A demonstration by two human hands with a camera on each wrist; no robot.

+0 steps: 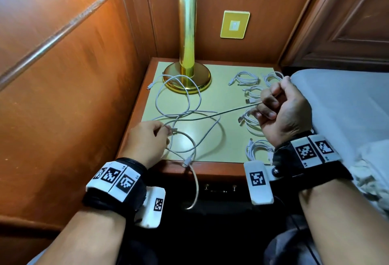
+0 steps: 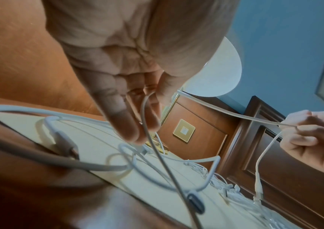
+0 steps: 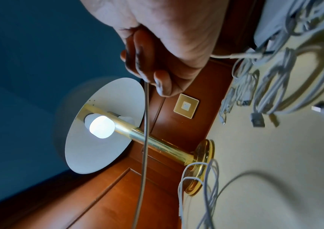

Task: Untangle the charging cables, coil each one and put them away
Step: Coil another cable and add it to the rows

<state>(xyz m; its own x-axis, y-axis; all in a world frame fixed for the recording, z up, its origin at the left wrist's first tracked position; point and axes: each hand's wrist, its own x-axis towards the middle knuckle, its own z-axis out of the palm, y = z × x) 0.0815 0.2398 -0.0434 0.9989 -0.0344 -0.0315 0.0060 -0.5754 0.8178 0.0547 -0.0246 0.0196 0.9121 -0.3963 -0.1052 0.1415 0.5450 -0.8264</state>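
- Wrist bands with printed markers sit closest to view, one on each forearm, both reaching out over the tabletop (image 1: 221,104).
- Several coiled cables (image 1: 245,79) already lie in a loose row down the right side of the tabletop, near the bed (image 1: 341,100); I count about five, though the right hand hides part of the row.
- What is left looks like the loose cables (image 1: 189,117), still looped over one another in the middle and left, with one strand curling around the base of the brass lamp (image 1: 187,49) and another end drooping over the front edge.
- So the task seems well past halfway: sorting and coiling this last tangle, then putting everything away.
- The right hand (image 1: 282,108) is raised above the coils, fingers curled around a taut strand (image 1: 221,113) that runs leftward and down into the tangle.
- The left hand (image 1: 147,140) sits low at the tabletop's left front, fingertips pinching a cable close to a plug end, wrist bent inward.
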